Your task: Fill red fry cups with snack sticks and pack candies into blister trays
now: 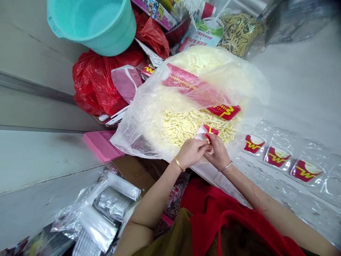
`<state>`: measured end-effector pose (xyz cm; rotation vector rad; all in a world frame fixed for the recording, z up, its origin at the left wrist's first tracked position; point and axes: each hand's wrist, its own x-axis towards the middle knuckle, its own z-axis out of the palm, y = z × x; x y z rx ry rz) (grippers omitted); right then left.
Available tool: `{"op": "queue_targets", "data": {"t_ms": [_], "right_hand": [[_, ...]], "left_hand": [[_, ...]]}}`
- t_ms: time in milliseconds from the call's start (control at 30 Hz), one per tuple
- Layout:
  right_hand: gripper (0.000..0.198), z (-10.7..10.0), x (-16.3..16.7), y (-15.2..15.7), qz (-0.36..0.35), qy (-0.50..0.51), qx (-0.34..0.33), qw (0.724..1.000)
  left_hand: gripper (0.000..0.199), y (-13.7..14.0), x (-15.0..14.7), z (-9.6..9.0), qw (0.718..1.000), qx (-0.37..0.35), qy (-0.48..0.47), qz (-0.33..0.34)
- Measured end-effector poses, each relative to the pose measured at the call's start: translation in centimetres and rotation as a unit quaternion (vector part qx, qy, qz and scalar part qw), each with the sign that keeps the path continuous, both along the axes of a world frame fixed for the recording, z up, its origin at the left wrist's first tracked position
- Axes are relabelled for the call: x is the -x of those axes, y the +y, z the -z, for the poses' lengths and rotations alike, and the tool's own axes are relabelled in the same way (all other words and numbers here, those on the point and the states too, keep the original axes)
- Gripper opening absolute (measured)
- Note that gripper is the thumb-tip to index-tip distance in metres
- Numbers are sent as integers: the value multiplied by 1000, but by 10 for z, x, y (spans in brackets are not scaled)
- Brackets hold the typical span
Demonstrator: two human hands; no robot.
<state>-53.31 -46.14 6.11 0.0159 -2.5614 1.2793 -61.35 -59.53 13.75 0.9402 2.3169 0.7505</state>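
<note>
My right hand (218,152) is closed around a small red and white paper fries carton (208,138) with a yellow mark. My left hand (189,153) meets it from the other side, fingertips pinched at the carton; what they grip is hidden. Both hands are over the near edge of a big clear plastic bag (135,133), whose mouth gapes toward me. Pale yellow toy-like fries (177,124) fill the bag. A row of nested red cartons (226,111) with yellow marks lies on the fries, partly under the film. Another red and white carton piece (213,130) shows just beyond my fingers.
Clear plastic blister trays (286,133) lie at the right, several holding a red carton (278,156). At the upper left, a turquoise bucket (117,35) stands on red plastic bags (98,81). A pink plastic piece (102,145) and clear plastic packets (112,199) lie left.
</note>
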Motion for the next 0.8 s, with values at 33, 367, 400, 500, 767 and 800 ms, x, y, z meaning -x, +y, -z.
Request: {"op": "queue_targets", "data": {"t_ms": [33, 367, 400, 500, 767, 800], "right_hand": [[64, 0, 1, 2, 5, -1, -1, 1000], [69, -2, 2, 3, 24, -23, 10, 999], [69, -3, 1, 4, 28, -24, 11, 999], [68, -6, 1, 6, 38, -27, 12, 999], [68, -12, 15, -2, 30, -22, 13, 999], [68, -12, 17, -4, 32, -21, 14, 999]], "left_hand": [[23, -6, 7, 1, 1000, -5, 13, -18], [14, -47, 80, 35, 940, 203, 245, -122], [11, -48, 81, 36, 949, 168, 228, -141], [5, -49, 79, 32, 964, 4, 90, -252], [22, -20, 50, -9, 793, -269, -381, -391], [22, -16, 47, -11, 782, -274, -404, -388]]}}
